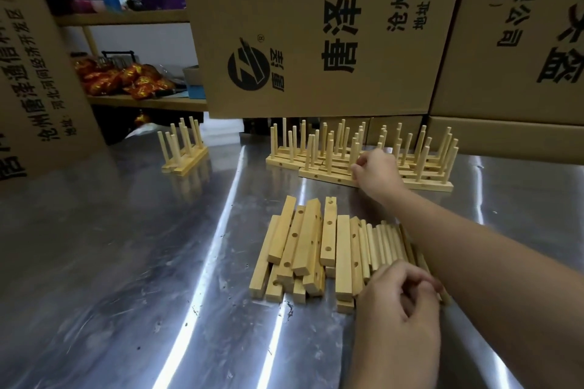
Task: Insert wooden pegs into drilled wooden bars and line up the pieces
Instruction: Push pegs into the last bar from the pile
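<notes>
The left hand (398, 303) is nearest the camera, back up, fingers curled over the near ends of the loose pegs (382, 243); whether it actually grips one cannot be told. Beyond both hands stand printed cardboard cartons (316, 25), filling the far side; under both hands lies the scratched steel table (126, 262). The right hand (377, 172) reaches well beyond the left hand to the cluster of pegged bars (426, 167), which lie side by side with pegs upright; the cluster extends to both sides of this hand. Its fingers and thumb are closed round one upright peg (356, 151) seated in the front bar (322, 176); this bar's side holes face the camera. Just left of the left hand lies the heap of drilled bars (303, 249), unpegged, stacked loosely, touching the loose pegs. A small pegged set (183, 151) stands well to the left of the right hand, apart from the cluster.
</notes>
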